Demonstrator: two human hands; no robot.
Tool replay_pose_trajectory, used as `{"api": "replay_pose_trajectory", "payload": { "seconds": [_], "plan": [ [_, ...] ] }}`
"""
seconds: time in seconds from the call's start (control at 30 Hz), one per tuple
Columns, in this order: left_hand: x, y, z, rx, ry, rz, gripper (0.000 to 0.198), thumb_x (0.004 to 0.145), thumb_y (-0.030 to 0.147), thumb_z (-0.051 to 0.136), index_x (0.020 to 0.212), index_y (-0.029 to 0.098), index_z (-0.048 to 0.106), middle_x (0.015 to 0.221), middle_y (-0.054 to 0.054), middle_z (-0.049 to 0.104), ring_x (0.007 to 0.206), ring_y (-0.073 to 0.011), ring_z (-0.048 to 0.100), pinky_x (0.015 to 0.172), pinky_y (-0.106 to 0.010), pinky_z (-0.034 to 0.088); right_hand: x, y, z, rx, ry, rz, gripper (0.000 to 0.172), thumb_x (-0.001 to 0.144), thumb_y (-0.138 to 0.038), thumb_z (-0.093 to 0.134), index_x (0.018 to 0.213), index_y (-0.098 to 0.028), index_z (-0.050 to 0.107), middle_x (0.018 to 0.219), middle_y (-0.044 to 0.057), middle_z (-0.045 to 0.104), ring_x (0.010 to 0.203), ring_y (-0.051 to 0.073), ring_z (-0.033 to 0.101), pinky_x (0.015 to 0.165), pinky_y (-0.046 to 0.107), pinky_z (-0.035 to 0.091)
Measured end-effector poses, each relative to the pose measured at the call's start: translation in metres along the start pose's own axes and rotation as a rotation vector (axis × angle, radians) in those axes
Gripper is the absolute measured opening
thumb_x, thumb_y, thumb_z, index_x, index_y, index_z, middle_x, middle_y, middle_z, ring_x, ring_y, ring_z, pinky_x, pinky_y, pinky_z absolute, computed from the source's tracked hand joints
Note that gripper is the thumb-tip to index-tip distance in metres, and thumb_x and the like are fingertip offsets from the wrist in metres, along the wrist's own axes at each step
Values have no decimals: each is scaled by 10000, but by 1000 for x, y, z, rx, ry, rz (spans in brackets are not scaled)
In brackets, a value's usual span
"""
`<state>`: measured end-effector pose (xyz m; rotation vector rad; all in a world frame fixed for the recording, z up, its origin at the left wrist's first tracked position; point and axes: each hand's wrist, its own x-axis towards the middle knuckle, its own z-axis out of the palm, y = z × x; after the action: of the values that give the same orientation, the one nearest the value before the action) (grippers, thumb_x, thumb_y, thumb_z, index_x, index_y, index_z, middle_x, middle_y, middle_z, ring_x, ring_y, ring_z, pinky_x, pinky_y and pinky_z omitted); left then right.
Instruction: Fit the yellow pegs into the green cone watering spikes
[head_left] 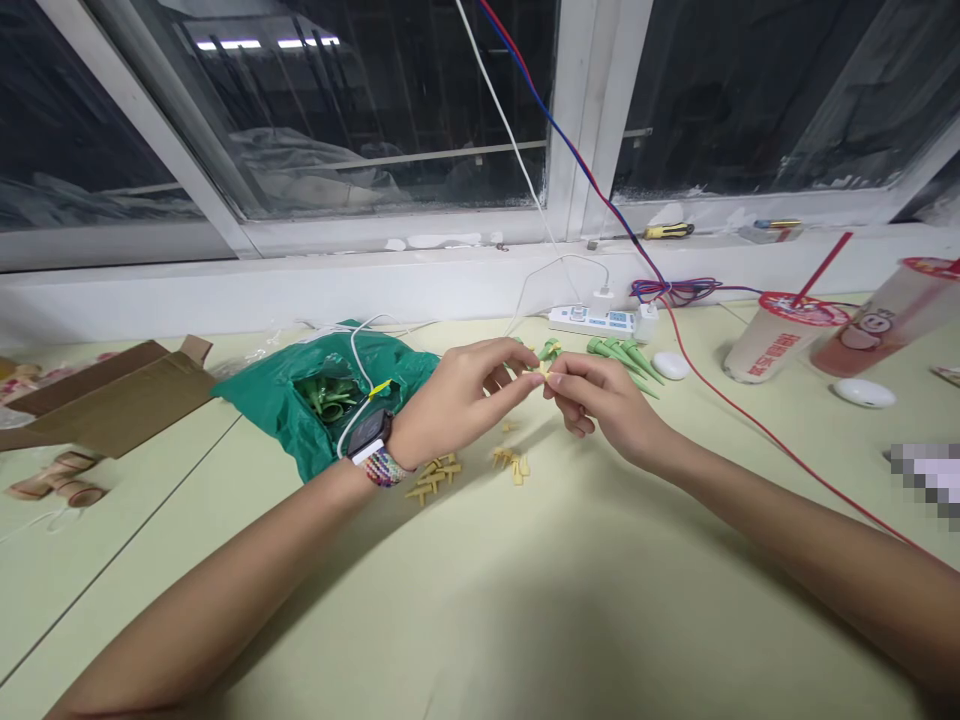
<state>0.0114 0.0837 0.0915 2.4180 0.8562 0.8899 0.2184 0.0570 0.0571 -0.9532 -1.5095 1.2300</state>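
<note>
My left hand and my right hand meet above the pale green table. Their fingertips pinch a small folded yellow-green piece from both sides, and the fingers partly hide it. Just past my right hand lie several pointed green cones. Two loose heaps of small yellow folded pieces rest below my hands. Left of my left wrist, an open green plastic bag holds more green pieces.
A cardboard box stands at the left, with tan rolled objects near it. A power strip, tangled cables, white computer mice and plastic cups line the far side. A red wire crosses the table at the right.
</note>
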Motion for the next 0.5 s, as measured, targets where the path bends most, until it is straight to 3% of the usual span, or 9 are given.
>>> {"api": "replay_pose_trajectory", "payload": {
  "seconds": [0.07, 0.23, 0.4, 0.5],
  "plan": [
    [0, 0, 0, -19, 16, 11, 203, 993, 324, 655, 1134, 181, 680, 947, -19, 746, 716, -112, 701, 674, -226, 539, 0, 1, 0, -6, -3, 5, 247, 957, -376, 613, 782, -202, 611, 565, -53, 467, 494, 100, 419, 492, 249, 386],
    [0, 0, -2, -13, 10, 47, 228, 1044, 311, 576, 975, 177, 748, 898, -27, 755, 716, -109, 695, 681, -221, 534, 0, 3, 0, -19, -8, 11, 256, 964, -377, 604, 779, -200, 610, 548, -55, 467, 486, 99, 423, 498, 249, 376],
    [1, 0, -2, -5, -13, 45, 161, 1004, 279, 639, 1094, 186, 733, 982, -22, 767, 741, -104, 691, 697, -215, 531, 0, 2, 1, -6, -15, 23, 255, 962, -382, 594, 784, -200, 606, 550, -54, 462, 495, 104, 422, 499, 254, 380],
    [1, 0, -4, 33, -14, 73, 173, 1022, 293, 616, 1025, 187, 752, 934, -21, 755, 763, -110, 685, 694, -215, 512, 0, 2, 1, -17, -11, 26, 265, 963, -392, 602, 783, -198, 607, 550, -55, 461, 495, 104, 424, 504, 254, 383]
  ]
}}
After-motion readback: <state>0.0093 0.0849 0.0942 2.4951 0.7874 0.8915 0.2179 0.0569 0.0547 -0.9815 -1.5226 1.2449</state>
